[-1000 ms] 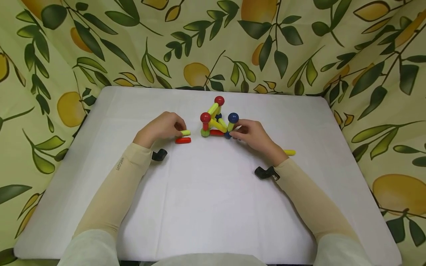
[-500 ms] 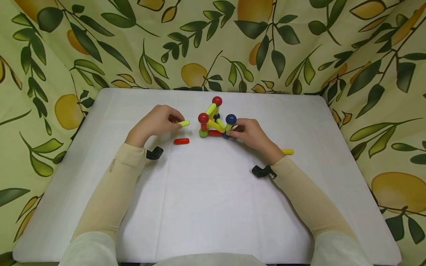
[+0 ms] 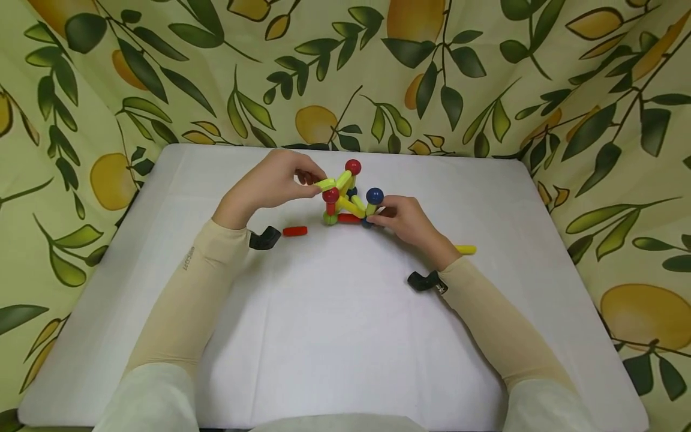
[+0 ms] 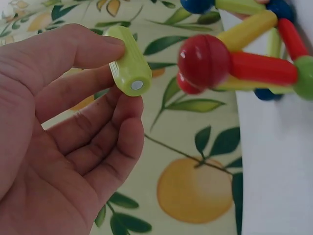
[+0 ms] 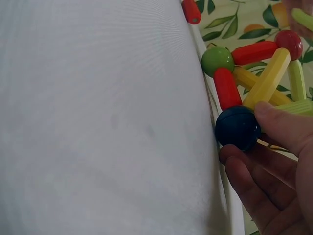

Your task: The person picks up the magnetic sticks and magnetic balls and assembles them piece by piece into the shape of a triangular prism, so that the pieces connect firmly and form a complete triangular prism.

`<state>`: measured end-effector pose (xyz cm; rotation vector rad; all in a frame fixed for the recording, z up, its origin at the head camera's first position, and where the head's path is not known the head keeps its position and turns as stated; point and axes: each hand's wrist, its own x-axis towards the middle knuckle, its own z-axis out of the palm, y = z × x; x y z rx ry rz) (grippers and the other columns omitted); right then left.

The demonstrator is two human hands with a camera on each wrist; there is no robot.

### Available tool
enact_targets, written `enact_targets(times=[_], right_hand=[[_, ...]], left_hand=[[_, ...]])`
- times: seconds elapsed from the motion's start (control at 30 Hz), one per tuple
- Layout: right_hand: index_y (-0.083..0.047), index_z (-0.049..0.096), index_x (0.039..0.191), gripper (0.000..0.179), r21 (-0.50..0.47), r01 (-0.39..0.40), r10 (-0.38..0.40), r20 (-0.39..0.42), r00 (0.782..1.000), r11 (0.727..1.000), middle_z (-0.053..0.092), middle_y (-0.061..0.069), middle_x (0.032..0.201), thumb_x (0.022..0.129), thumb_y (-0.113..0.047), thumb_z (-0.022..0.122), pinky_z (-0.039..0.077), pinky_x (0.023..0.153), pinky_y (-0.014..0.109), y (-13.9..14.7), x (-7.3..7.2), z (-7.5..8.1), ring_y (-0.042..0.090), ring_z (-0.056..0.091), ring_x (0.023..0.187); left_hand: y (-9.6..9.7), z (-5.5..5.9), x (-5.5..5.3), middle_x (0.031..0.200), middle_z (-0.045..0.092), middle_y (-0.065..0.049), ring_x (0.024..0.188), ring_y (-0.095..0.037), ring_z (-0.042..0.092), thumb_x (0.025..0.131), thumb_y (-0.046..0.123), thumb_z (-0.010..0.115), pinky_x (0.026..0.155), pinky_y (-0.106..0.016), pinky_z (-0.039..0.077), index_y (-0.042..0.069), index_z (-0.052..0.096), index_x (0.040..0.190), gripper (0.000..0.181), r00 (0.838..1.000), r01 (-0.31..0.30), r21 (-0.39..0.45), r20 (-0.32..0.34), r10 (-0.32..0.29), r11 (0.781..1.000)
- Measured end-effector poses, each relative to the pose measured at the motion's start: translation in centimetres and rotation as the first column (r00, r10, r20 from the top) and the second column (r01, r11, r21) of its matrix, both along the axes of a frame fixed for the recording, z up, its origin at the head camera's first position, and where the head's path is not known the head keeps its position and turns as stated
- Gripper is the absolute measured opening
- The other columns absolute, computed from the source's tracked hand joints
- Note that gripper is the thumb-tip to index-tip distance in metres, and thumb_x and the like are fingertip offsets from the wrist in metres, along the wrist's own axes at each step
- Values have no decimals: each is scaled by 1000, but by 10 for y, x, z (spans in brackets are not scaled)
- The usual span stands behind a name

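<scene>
Between thumb and fingers my left hand [image 3: 272, 183] pinches a yellow-green magnetic rod [image 4: 129, 61], a silvery dot showing on its near end. In the left wrist view a gap separates that rod from the red ball [image 4: 204, 61] at the top front left of a magnetic ball-and-rod frame. Below that ball, a short red rod [image 4: 263, 68] runs down to a green ball [image 3: 330, 219]. My right hand [image 3: 407, 219] holds the frame at its lower blue ball [image 5: 237, 128], with another blue ball [image 3: 375, 195] on a rod above. The frame's back is partly hidden.
A loose red rod [image 3: 294, 231] lies on the white table [image 3: 335, 336] left of the frame. Partly behind the right wrist is a loose yellow rod [image 3: 466, 249]. A fruit-patterned curtain [image 3: 216, 72] hangs behind the table and along its sides.
My left hand has lifted the yellow-green rod from beside the loose red rod, moving up and right to near the frame's front red ball. My right hand stays at the lower blue ball.
</scene>
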<state>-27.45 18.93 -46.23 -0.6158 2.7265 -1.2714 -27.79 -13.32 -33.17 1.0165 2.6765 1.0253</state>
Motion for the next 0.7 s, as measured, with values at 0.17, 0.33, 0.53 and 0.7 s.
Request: enact_targets(times=[0.17, 0.33, 0.53, 0.7], right_hand=[[-10, 80, 113, 23, 4, -4, 4, 5, 1000, 1000, 78, 2, 103, 96, -23, 88, 61, 86, 40, 2, 1, -2, 21, 74, 92], [-12, 79, 116, 24, -22, -17, 16, -30, 999, 1000, 79, 1, 110, 96, -21, 87, 61, 89, 42, 4, 2, 0, 21, 75, 95], [-14, 81, 117, 22, -36, -26, 23, -66, 998, 999, 79, -1, 112, 97, -23, 86, 60, 89, 43, 4, 2, 2, 20, 75, 94], [-14, 81, 113, 21, -44, -9, 5, -86, 996, 999, 79, 1, 103, 96, -23, 87, 57, 87, 44, 5, 3, 3, 21, 72, 91]], left_hand=[[30, 12, -11, 99, 78, -1, 89, -18, 68, 98, 12, 79, 82, -36, 56, 7, 84, 110, 14, 996, 93, -19, -5, -93, 995], [52, 14, -22, 97, 76, -4, 88, -19, 69, 96, 8, 79, 84, -35, 56, 5, 82, 107, 11, 990, 140, -46, 23, -139, 989], [62, 3, -29, 94, 76, -3, 86, -18, 71, 97, 7, 78, 84, -34, 57, 7, 80, 102, 6, 986, 154, -85, 75, -148, 984], [64, -4, -31, 95, 76, -4, 89, -19, 69, 97, 8, 80, 85, -34, 56, 7, 82, 105, 9, 990, 128, -124, 68, -121, 984]])
